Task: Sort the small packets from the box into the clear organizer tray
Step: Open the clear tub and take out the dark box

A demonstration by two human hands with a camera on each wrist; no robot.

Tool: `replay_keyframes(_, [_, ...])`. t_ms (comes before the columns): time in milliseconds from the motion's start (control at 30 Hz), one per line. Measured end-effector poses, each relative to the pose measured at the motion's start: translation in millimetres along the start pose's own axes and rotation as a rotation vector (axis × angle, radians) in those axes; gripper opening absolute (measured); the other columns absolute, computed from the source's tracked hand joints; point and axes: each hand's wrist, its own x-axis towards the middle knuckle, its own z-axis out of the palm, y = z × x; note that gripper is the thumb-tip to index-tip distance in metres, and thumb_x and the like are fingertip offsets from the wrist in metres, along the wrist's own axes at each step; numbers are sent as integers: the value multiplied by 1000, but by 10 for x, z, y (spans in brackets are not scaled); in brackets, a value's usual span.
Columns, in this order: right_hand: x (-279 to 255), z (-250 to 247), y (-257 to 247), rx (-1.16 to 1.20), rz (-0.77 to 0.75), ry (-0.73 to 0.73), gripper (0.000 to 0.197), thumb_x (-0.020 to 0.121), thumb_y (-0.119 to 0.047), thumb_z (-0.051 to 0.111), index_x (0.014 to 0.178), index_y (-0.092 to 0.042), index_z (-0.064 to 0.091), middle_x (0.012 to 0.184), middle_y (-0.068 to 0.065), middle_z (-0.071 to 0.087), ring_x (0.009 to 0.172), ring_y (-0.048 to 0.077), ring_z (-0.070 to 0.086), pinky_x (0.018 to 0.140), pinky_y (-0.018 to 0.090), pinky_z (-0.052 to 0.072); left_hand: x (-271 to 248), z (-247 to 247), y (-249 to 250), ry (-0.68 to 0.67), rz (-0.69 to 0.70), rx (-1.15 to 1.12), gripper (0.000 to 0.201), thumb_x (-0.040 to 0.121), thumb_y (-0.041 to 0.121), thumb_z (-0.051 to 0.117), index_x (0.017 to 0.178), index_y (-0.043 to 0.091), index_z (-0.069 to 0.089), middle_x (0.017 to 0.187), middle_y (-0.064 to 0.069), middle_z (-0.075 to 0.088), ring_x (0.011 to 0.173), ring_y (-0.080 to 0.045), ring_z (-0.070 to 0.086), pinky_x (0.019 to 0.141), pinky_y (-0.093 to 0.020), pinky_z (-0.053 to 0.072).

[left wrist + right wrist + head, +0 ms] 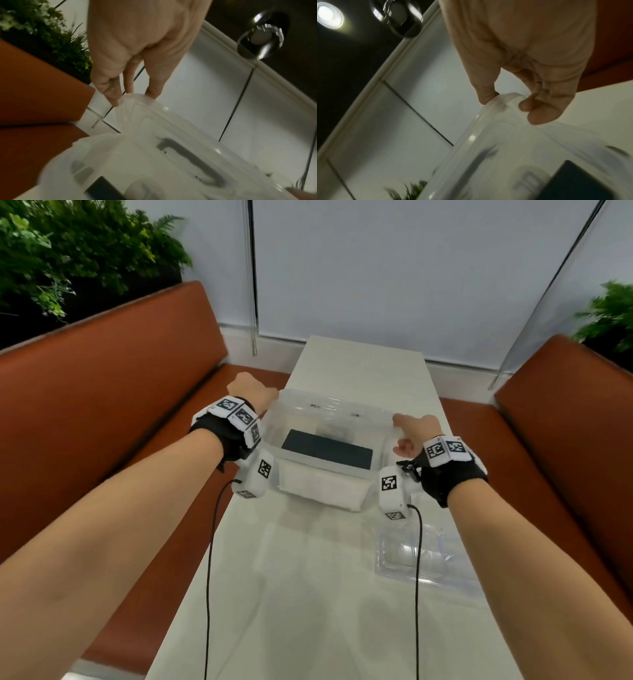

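Booth w/ rust-orange benches either side of a narrow white table, blinds behind, plants in the corners.

Box: translucent plastic, mid-table, w/ its clear lid tilted up at the far edge. Inside, a dark flat rectangle lies on top; the small packets themselves can't be made out, prob. under it or in the pale mass showing through the front wall. Clear organizer tray sits nearer the person, right of centre, apart from the box, nothing visible in it.

Left hand pinches the lid's far-left corner: in the left wrist view the fingertips curl over the rounded rim, thumb on the other side. Right hand pinches the far-right corner, thumb and curled fingers clamped on the rim. Both wrist views are motion-blurred.

Step in hand, by my read: getting the lid off so the packets can be reached; sorting not yet begun.

To do it well:
- lift both corners evenly; the lid looks thin and flexy, so an uneven pull would twist it or drag the box.
- clear the near edge before carrying it away.
- park the lid on the far table, not over the tray, so the box-to-tray path stays open.
- mind the wrist cables, one runs right across the tray.
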Motion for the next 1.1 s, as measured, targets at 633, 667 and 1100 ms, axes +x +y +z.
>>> replay_keyframes(633, [-353,-1241,-432,422,-382,-82,51,91,-6,59,133,-16,30,105,11,57,82,27,69,68,38,60,-1049,792,1277,-474,56,-1150,30,97,2,50,124,-11,46,115,-30,63,76,-26,64,64,-30,59])
replay_keyframes(667, [-268,-1453,-404,265,-388,-23,49,91,-14,61,133,-16,34,108,10,57,86,26,69,66,35,60,-1039,850,1321,-486,83,-1108,17,96,1,48,109,-8,53,101,-26,68,68,-23,64,67,-32,59])
replay_keyframes(1100, [727,-2982,-39,62,-244,-302,34,92,-4,54,124,4,58,121,18,63,101,33,60,83,37,53,-1026,1747,1916,-604,188,-589,12,93,13,61,103,7,61,90,-3,73,79,-15,71,75,-32,56])
